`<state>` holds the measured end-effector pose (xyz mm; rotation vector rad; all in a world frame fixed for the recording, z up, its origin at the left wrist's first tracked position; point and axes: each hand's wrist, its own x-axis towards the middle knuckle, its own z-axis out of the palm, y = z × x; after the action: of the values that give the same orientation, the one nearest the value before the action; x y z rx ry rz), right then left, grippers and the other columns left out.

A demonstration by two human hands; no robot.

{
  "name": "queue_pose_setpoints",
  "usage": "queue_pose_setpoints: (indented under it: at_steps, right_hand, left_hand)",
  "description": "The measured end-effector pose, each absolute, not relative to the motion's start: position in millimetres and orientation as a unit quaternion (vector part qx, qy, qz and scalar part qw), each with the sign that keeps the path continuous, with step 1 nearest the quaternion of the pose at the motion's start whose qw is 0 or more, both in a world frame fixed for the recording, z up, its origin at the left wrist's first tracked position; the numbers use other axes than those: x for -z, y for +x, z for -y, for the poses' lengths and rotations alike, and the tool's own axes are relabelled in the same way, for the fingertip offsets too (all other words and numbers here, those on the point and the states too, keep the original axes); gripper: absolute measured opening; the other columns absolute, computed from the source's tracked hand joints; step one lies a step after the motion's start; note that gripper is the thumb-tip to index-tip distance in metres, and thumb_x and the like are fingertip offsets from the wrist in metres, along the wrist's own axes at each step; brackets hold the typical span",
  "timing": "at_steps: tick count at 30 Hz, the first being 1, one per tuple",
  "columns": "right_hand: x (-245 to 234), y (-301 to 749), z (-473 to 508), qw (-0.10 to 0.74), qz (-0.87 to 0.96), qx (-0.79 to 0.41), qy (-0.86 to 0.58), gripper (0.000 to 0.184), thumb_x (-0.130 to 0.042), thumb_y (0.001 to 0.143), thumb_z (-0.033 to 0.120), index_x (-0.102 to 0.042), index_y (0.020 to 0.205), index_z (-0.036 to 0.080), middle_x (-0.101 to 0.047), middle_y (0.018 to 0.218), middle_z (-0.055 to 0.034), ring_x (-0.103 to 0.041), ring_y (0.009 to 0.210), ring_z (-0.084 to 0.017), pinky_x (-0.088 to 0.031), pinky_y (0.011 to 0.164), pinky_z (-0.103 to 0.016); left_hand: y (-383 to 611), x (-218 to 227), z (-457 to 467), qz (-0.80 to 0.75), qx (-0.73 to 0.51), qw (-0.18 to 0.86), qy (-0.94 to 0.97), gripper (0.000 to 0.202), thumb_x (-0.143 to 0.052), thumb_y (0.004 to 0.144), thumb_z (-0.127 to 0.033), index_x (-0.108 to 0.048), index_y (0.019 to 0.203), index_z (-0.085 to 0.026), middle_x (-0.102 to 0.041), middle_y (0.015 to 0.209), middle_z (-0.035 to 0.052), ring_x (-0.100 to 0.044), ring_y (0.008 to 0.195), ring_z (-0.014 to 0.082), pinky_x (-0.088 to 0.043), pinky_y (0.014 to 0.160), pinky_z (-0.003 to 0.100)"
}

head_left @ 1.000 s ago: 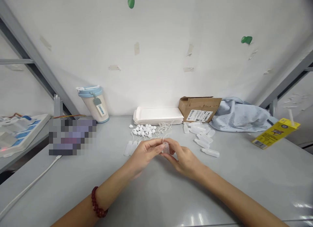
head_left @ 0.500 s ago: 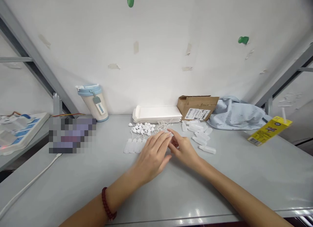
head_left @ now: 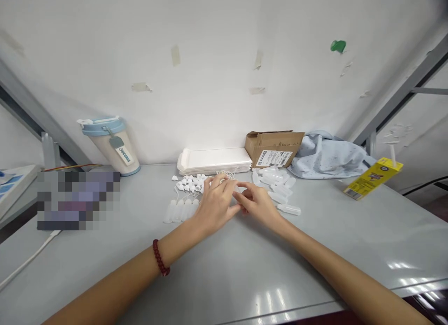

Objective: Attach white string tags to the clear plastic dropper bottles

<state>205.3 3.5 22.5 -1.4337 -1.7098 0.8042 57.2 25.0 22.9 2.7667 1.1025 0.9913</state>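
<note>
My left hand [head_left: 217,201] and my right hand [head_left: 257,201] meet over the middle of the grey table. The left fingers curve forward and close over a small whitish piece, mostly hidden, between the hands. My right fingers are bent and pinched at the same spot; what they grip is covered. Left of my left hand, several translucent flat vials [head_left: 178,210] lie in a row with strings at their tops. White caps [head_left: 191,183] are heaped just behind them. To the right of my right hand lie loose translucent vials [head_left: 289,209]. Thin white strings [head_left: 227,174] lie behind my fingertips.
A stack of white trays [head_left: 215,159] and an opened cardboard box [head_left: 275,148] stand against the wall. Light blue cloth [head_left: 325,155] and a yellow drink carton [head_left: 373,179] are at right. At left are a tumbler [head_left: 114,145], a blurred-out device [head_left: 79,201] and its white cable [head_left: 30,259].
The camera view has shifted, so most things on the table appear further left. Both hands stay together at the same place, with the left fingers a little more bent.
</note>
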Motion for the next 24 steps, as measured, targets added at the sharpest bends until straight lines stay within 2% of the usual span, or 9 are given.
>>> queue_pose_setpoints:
  at_steps: [4, 9, 11, 16, 24]
  right_hand:
    - [-20.3, 208.1, -6.4, 0.338, 0.675, -0.332, -0.565, 0.031, -0.043, 0.088, 0.033, -0.057, 0.106, 0.011, -0.053, 0.042, 0.0048, -0.052, 0.039, -0.013, -0.041, 0.047, -0.022]
    - [-19.5, 214.2, -12.7, 0.303, 0.694, -0.344, -0.556, 0.028, -0.038, 0.089, 0.03, -0.057, 0.074, 0.016, -0.055, 0.044, 0.0033, -0.047, 0.033, -0.01, -0.038, 0.042, -0.021]
    - [-18.7, 215.9, -14.1, 0.287, 0.701, -0.34, -0.557, 0.029, -0.04, 0.088, 0.03, -0.055, 0.068, 0.016, -0.058, 0.049, 0.0022, -0.045, 0.032, -0.009, -0.037, 0.042, -0.021]
    - [-15.5, 217.7, -15.2, 0.265, 0.714, -0.329, -0.558, 0.026, -0.042, 0.086, 0.028, -0.058, 0.072, 0.015, -0.06, 0.054, 0.0013, -0.044, 0.034, -0.008, -0.038, 0.044, -0.021]
    - [-17.0, 217.6, -16.2, 0.255, 0.728, -0.317, -0.551, 0.028, -0.041, 0.086, 0.025, -0.053, 0.062, 0.016, -0.059, 0.055, 0.0017, -0.043, 0.037, -0.007, -0.037, 0.047, -0.021]
  left_hand:
    - [59.2, -24.5, -21.7, -0.416, -0.277, 0.096, 0.861, 0.048, -0.066, 0.071, -0.029, -0.046, 0.113, -0.021, -0.061, 0.112, 0.0063, -0.042, 0.112, 0.0283, -0.029, 0.093, 0.048]
    - [55.2, -24.7, -25.3, -0.419, -0.228, 0.154, 0.865, 0.062, -0.071, 0.066, -0.038, -0.039, 0.118, -0.023, -0.061, 0.111, 0.0053, -0.039, 0.113, 0.0292, -0.026, 0.094, 0.05]
    - [53.5, -22.7, -26.4, -0.411, -0.213, 0.152, 0.873, 0.061, -0.071, 0.066, -0.04, -0.041, 0.116, -0.023, -0.059, 0.114, 0.006, -0.04, 0.112, 0.0297, -0.026, 0.094, 0.051]
    - [51.5, -18.4, -25.4, -0.392, -0.193, 0.129, 0.89, 0.056, -0.069, 0.069, -0.039, -0.042, 0.115, -0.022, -0.056, 0.118, 0.0073, -0.039, 0.113, 0.0302, -0.024, 0.095, 0.053]
    - [46.4, -23.3, -25.5, -0.38, -0.15, 0.144, 0.901, 0.044, -0.06, 0.075, -0.039, -0.044, 0.112, -0.022, -0.056, 0.118, 0.008, -0.035, 0.117, 0.031, -0.023, 0.096, 0.055]
